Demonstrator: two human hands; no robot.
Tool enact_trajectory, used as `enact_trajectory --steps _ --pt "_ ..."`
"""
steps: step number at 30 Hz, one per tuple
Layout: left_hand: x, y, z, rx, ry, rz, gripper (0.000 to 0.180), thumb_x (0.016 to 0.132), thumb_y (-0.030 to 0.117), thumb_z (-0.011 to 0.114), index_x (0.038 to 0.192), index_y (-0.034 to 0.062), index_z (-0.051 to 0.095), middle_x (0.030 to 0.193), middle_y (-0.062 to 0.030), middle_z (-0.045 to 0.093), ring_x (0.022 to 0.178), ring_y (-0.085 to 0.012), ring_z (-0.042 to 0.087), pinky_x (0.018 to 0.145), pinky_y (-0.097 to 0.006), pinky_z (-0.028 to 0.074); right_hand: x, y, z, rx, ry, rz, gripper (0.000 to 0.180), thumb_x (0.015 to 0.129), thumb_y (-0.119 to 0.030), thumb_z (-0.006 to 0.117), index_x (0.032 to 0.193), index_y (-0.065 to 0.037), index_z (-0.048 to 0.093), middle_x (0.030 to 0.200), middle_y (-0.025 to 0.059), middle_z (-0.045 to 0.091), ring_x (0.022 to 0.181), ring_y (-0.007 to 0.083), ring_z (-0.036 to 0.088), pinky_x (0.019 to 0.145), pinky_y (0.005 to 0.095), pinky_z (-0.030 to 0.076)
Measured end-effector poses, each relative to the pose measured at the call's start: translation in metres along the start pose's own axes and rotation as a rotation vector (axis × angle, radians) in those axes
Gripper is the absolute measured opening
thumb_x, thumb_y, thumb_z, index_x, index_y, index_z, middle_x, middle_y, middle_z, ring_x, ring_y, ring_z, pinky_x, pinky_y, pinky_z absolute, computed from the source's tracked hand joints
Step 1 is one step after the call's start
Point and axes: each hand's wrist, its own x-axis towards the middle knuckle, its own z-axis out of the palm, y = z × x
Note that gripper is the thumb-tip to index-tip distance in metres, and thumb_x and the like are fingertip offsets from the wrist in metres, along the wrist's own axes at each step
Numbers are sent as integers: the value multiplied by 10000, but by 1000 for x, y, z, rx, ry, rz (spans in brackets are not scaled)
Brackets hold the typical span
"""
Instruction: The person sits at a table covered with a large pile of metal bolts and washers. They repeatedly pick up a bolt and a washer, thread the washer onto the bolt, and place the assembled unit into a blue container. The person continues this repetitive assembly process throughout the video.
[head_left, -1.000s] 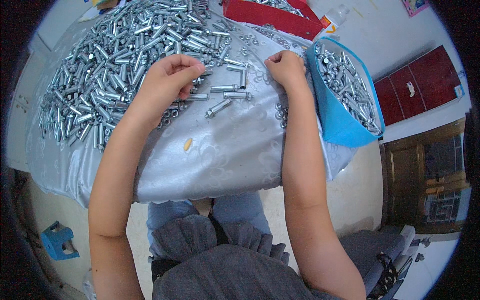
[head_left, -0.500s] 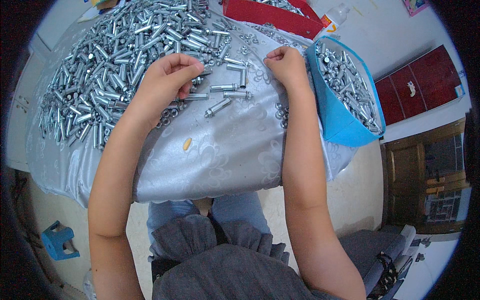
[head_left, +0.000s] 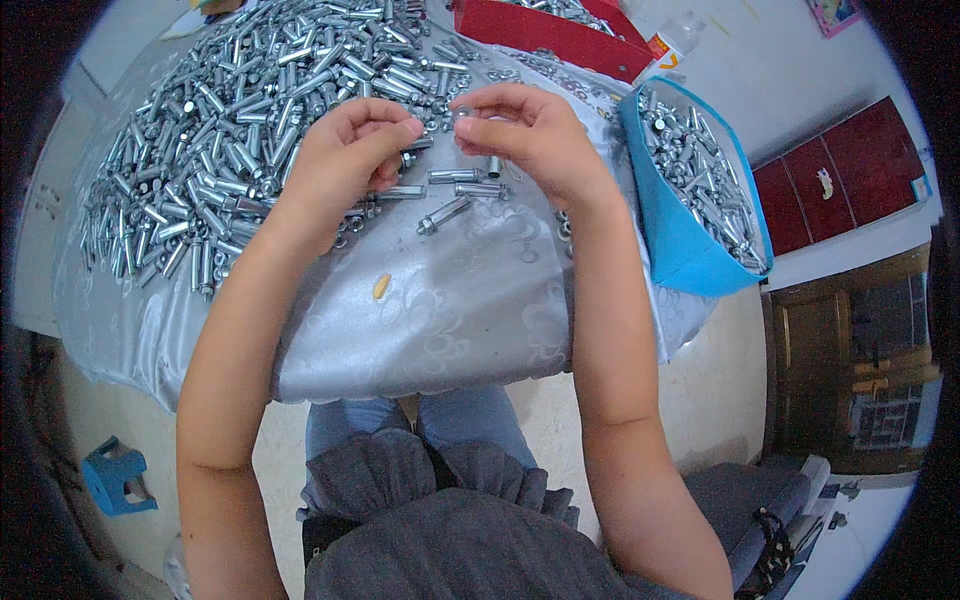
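- The left hand (head_left: 345, 160) is hovering over the silver cloth (head_left: 450, 300), its fingers curled inward toward the right hand; whether it is pinching anything cannot be told.
- The right hand (head_left: 535, 135) is sitting just beside the left hand, its fingertips (head_left: 475, 128) closing on a small metal part (head_left: 460, 113) that is mostly hidden.
- A large heap of metal bolts (head_left: 250, 110) is lying on the cloth, on the far side of the left hand and spreading to the person's left.
- 3 loose bolts (head_left: 455, 190) are lying on the cloth just below the 2 hands.
- A small yellow scrap (head_left: 381, 286) is resting on the cloth, nearer the person than the loose bolts.
- A blue bin (head_left: 680, 240) filled with bolts is standing at the cloth's right edge, near the right forearm.
- A red tray (head_left: 545, 35) is sitting at the cloth's far side, beyond the right hand.
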Motion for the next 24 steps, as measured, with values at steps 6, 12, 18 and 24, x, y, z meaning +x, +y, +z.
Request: enact_trajectory --steps 6,12,18,24 --pt "-3 1 2 18 -44 10 149 770 126 598 857 20 540 600 28 489 508 -40 421 454 -172 319 -1 -1 13 21 -84 -34 246 753 -113 634 961 11 588 838 74 607 755 120 584 681 237 486" --pt "0 0 0 16 -27 16 149 772 128 594 855 17 540 602 26 492 503 -40 421 456 -170 318 0 -1 14 88 -95 -13 219 768 -118 622 945 8 595 808 80 616 738 122 595 676 227 492" --pt "-3 2 2 -1 -11 10 144 774 146 590 855 36 545 594 32 489 500 -40 421 457 -171 315 -2 -3 15 135 -98 85 219 757 -105 635 941 4 587 801 84 619 714 118 603 653 207 496" --pt "-1 0 -2 10 -59 -4 122 773 136 570 847 45 538 590 40 473 492 -37 409 442 -173 294 0 1 16 237 -154 175 207 742 -93 648 908 8 577 788 76 621 676 121 591 608 212 487"
